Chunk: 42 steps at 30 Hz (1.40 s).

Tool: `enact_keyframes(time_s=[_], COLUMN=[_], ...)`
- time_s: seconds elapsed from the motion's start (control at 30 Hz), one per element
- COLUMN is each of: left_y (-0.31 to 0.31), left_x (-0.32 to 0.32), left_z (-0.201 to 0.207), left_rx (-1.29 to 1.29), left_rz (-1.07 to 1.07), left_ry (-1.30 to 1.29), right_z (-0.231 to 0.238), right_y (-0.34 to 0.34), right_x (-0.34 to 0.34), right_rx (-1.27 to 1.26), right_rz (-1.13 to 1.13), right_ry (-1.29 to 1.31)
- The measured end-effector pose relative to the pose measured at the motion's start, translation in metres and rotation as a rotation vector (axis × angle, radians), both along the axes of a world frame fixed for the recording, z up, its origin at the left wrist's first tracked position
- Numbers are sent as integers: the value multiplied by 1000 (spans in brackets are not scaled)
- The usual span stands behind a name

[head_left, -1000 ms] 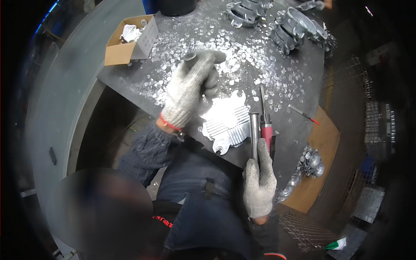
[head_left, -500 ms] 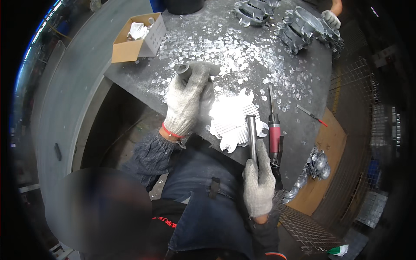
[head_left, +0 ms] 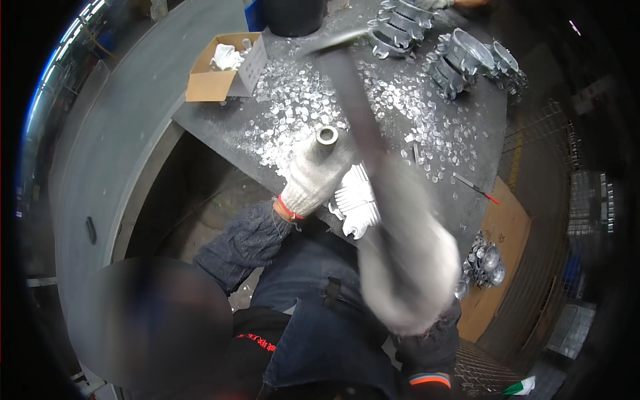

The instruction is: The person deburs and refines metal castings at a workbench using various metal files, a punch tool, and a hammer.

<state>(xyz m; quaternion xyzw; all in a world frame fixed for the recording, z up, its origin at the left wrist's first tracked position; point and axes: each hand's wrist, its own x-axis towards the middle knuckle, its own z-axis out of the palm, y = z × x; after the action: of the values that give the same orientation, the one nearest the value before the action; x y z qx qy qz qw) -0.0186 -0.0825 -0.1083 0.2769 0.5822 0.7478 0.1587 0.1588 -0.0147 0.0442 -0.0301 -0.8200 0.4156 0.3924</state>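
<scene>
My left hand (head_left: 312, 172), in a pale work glove, is closed around a short metal tube (head_left: 327, 135) whose round hollow end faces up. Just beside that hand lies a silvery finned metal casting (head_left: 355, 201), partly covered by my arms and gloves. My right hand (head_left: 410, 250), also gloved and smeared by motion, grips the dark handle of a hammer (head_left: 357, 100). Its blurred head is raised far beyond my left hand, toward the back of the table. The right glove and handle hide the casting's right side.
Small clear-silver bits (head_left: 300, 100) litter the dark table (head_left: 227, 137). At the back are an open cardboard box (head_left: 243, 77), a black bucket (head_left: 293, 17) and ring-shaped castings (head_left: 467, 53). A red-handled tool (head_left: 477, 189) lies right. Another person's gloved hand (head_left: 433, 3) shows at the top.
My right hand has swung the hammer up and away from beside the casting. The red power tool seen earlier is now mostly hidden. My left hand still holds the tube, now nearer the casting.
</scene>
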Motion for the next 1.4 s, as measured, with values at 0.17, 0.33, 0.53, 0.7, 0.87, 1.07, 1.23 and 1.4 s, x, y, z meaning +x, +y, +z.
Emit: enact_keyframes(time_s=[0.17,0.33,0.53,0.7,0.87,1.07,1.23,1.4], left_y=[-6,-12,-1,-8,11,2,14,4], left_x=[-11,-11,-3,-2,-7,-4,-5,-33], left_z=[16,46,60,62,63,76,80,85], left_rx=[-125,32,-153,-165,-485,-279,-467,-176], left_rz=[-17,-155,-64,28,26,200,157,-60], left_ry=[168,-209,36,101,791,17,14,-69], right_z=[8,-25,-96,-112,-108,-99,-96,-93], right_y=[8,8,7,6,7,5,6,6], right_x=[1,43,66,75,67,67,63,60], right_rx=[138,-267,-134,28,97,44,39,108], right_rz=[20,-154,-226,-306,-301,-332,-318,-334], right_ry=[-421,-349,-610,-617,-630,-671,-693,-772])
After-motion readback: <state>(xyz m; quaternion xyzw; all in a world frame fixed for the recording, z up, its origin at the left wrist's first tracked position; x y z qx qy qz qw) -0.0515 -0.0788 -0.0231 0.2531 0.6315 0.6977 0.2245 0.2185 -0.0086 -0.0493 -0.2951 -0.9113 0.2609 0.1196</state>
